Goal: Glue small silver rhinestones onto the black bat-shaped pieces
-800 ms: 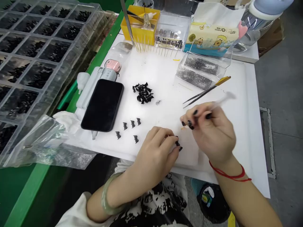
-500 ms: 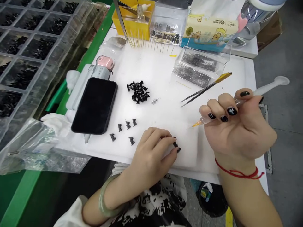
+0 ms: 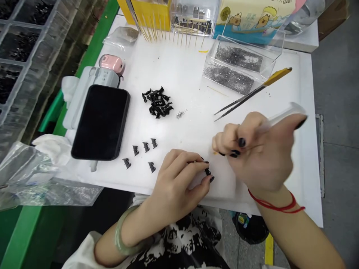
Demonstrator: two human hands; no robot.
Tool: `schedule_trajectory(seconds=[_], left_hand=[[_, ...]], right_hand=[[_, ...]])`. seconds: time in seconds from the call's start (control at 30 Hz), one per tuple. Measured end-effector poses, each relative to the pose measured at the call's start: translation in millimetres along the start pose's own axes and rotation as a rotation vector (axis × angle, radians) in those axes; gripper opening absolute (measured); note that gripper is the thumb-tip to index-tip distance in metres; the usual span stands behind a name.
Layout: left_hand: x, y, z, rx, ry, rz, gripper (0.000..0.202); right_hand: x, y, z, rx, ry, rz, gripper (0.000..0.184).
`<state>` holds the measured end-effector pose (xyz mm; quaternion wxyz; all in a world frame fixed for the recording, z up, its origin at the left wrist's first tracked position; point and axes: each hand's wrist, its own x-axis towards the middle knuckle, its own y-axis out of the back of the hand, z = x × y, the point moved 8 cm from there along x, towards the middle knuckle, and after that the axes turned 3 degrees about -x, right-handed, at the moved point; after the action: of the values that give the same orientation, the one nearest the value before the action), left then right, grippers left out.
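Note:
My left hand (image 3: pixel 176 183) rests low on the white work surface, thumb and fingertips pinching a small black bat-shaped piece (image 3: pixel 207 171). To the right, blurred by motion, my right hand (image 3: pixel 258 157) is closed around a translucent white pen-like tool (image 3: pixel 284 114); most of it lies hidden behind the fingers, and a speck of its orange tip shows below them. Left of my left hand, several similar black pieces (image 3: pixel 146 147) lie apart on the surface. Farther back is a heap of glossy black pieces (image 3: pixel 157 102), with a little pile of silvery grains (image 3: pixel 181 114) beside it.
Tweezers (image 3: pixel 252 94) lie above my right hand, near a clear box of tiny silver grains (image 3: pixel 228 76). A black phone (image 3: pixel 102 121) leans at left near a pink case (image 3: pixel 111 63). Thin sticks (image 3: pixel 153 28) stand upright at the back. A compartment tray (image 3: pixel 26 41) sits far left.
My right hand has moved left and turned, bringing the tool closer to my left hand. The left hand keeps its pinch on the black piece. The camera view has shifted slightly.

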<state>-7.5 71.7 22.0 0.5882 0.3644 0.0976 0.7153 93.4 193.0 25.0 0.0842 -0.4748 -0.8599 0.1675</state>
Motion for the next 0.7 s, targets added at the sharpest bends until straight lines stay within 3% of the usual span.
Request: schedule_trajectory(seconds=[0.1,0.23,0.3,0.43,0.53,0.7], left_hand=[[0.9,-0.5,0.4,0.014,0.001,-0.002,0.018],[1.6,0.2,0.8,0.019,-0.01,0.013,0.018],[1.7,1.5,1.6,0.011,-0.029,0.028,0.017],[2.0,2.1,2.3,0.003,-0.053,0.03,0.015],[2.3,2.1,2.1,0.004,-0.053,0.031,0.016],[3.6,2.5,1.4,-0.007,-0.046,0.023,0.015]], right_hand=[[0.0,-7.5,1.1,-0.011,-0.006,-0.052,0.07],[3.5,12.4,-18.9,0.127,0.089,0.008,0.073],[4.2,27.4,-27.0,0.261,0.133,0.079,0.068],[4.7,42.4,-13.1,0.706,-0.023,0.237,0.067],[8.6,32.1,-12.9,1.024,-0.035,0.127,0.076],[7.6,30.7,-8.5,1.287,-0.061,0.057,0.086]])
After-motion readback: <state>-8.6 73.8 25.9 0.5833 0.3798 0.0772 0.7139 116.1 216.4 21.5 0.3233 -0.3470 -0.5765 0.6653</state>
